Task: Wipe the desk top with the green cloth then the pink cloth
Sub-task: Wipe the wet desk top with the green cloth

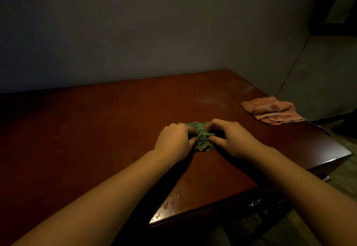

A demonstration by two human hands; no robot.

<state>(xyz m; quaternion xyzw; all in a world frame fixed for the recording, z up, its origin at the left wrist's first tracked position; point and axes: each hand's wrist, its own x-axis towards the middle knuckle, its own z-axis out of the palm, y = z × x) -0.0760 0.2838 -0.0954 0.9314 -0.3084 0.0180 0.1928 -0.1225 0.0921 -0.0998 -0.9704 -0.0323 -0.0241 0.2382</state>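
A crumpled green cloth (203, 139) lies bunched on the dark red-brown desk top (96, 130), near the middle. My left hand (174, 139) grips its left side with curled fingers. My right hand (230, 138) grips its right side, thumb and fingers pinching the fabric. Much of the cloth is hidden under both hands. A folded pink cloth (272, 110) with a small flower mark lies at the desk's far right edge, apart from both hands.
Grey walls stand behind and to the right of the desk. Water drops (173, 201) sit on the desk near its front edge. A metal drawer handle (255, 202) shows below the front edge. The desk's right corner (345, 154) drops to a grey floor.
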